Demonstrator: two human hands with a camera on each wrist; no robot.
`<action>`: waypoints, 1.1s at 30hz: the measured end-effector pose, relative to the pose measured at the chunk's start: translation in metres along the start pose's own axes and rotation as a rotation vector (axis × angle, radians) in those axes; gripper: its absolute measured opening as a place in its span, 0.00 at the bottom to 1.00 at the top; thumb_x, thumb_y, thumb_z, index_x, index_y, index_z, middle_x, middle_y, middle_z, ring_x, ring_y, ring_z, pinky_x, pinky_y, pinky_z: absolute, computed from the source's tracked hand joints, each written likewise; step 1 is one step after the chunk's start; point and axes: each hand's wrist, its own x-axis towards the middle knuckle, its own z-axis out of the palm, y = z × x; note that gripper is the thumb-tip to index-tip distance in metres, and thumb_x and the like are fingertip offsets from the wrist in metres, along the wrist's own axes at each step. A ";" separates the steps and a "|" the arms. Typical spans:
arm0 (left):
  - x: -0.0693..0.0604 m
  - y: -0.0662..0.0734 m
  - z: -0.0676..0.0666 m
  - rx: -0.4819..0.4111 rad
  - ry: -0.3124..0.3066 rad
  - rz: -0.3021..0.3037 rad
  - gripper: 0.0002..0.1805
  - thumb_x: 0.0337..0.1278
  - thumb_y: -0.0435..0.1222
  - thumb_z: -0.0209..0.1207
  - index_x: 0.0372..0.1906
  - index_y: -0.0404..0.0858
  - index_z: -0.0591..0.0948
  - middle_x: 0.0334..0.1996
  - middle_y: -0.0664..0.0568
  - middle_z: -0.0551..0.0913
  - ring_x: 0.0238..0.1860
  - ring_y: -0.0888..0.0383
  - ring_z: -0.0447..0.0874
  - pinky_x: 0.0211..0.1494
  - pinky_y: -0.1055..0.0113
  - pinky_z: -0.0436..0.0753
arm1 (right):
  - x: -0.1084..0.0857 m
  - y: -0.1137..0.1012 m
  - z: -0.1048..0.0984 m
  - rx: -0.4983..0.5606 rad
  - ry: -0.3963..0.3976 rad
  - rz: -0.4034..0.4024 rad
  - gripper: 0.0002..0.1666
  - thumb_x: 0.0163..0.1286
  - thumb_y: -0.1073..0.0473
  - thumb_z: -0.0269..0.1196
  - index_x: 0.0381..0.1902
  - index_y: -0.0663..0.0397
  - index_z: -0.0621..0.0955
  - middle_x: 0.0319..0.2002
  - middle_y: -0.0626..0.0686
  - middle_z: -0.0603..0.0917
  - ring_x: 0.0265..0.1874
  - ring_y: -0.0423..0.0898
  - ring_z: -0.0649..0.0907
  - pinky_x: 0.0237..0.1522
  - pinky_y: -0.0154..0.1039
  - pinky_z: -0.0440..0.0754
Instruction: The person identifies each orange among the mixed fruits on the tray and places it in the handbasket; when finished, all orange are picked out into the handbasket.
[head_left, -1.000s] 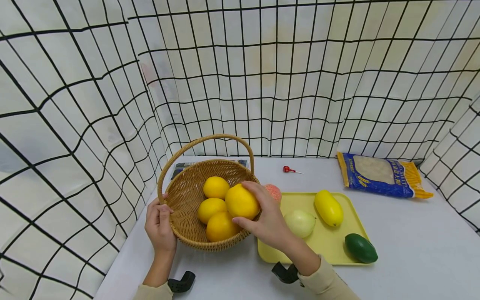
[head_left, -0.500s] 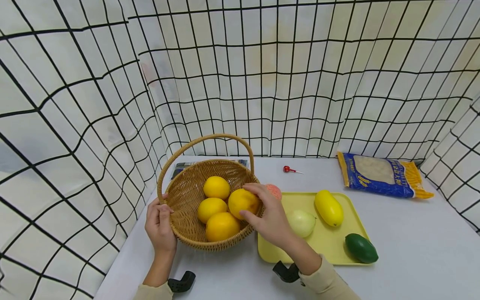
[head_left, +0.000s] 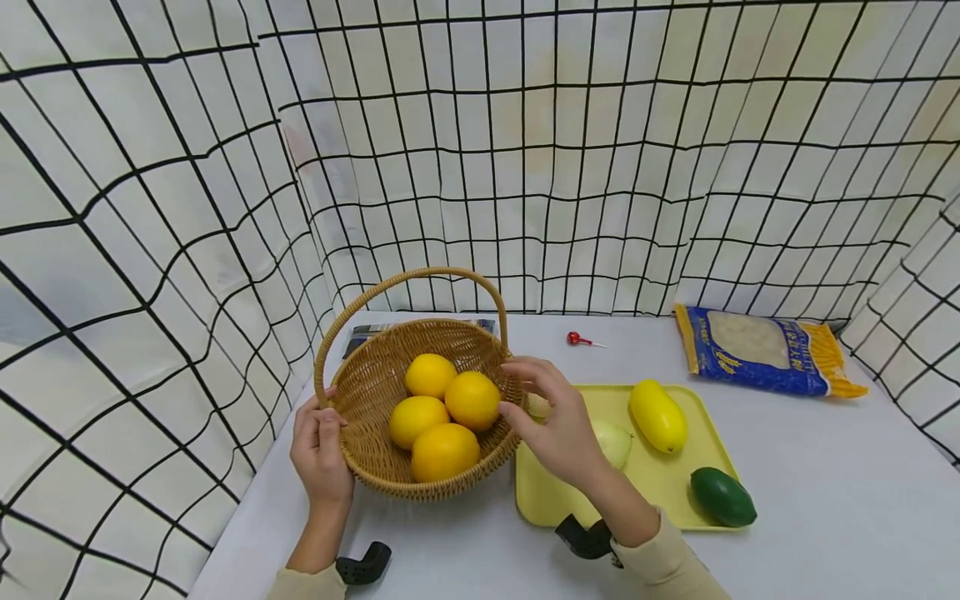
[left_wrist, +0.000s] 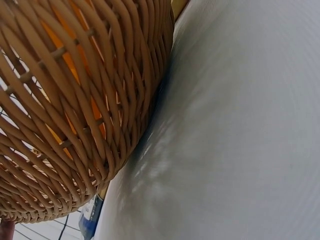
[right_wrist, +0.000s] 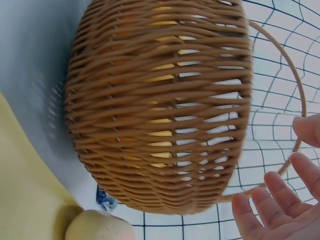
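Observation:
My left hand grips the left rim of a wicker basket where the arched handle joins it. The basket tilts toward me. Inside lie an orange, a second orange and two lemon-like yellow fruits, one lower and one at the back. My right hand is at the basket's right rim, holding nothing, its fingers loosely bent and parted. In the right wrist view its fingers stand apart from the basket wall.
A yellow tray right of the basket bears a pale green fruit, a long yellow fruit and a dark green fruit. Behind are a red lollipop and a blue-and-yellow bag. Black-gridded netting surrounds the table.
My right hand lowered an orange into the basket's right side, let go and drew back to the right. The pink round thing is now hidden behind it. My left hand stayed on the rim.

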 end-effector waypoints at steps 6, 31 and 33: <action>-0.001 -0.001 -0.001 -0.003 -0.005 -0.014 0.16 0.65 0.29 0.46 0.22 0.23 0.71 0.50 0.33 0.78 0.57 0.52 0.73 0.59 0.70 0.67 | 0.000 0.001 -0.012 -0.001 0.038 0.018 0.23 0.65 0.67 0.65 0.58 0.51 0.78 0.60 0.51 0.77 0.58 0.47 0.77 0.57 0.48 0.76; 0.002 0.008 -0.010 -0.100 0.018 0.079 0.14 0.66 0.27 0.45 0.40 0.15 0.72 0.52 0.38 0.79 0.59 0.48 0.74 0.62 0.68 0.69 | 0.009 -0.019 -0.060 -0.042 0.166 -0.009 0.20 0.65 0.75 0.61 0.55 0.67 0.78 0.52 0.64 0.81 0.50 0.43 0.79 0.55 0.43 0.78; 0.002 0.013 -0.009 -0.116 0.065 0.118 0.14 0.64 0.26 0.45 0.42 0.14 0.71 0.51 0.40 0.79 0.59 0.48 0.74 0.63 0.66 0.69 | 0.006 -0.013 -0.062 -0.047 0.155 0.012 0.19 0.66 0.73 0.61 0.55 0.63 0.79 0.52 0.60 0.82 0.50 0.42 0.80 0.55 0.39 0.77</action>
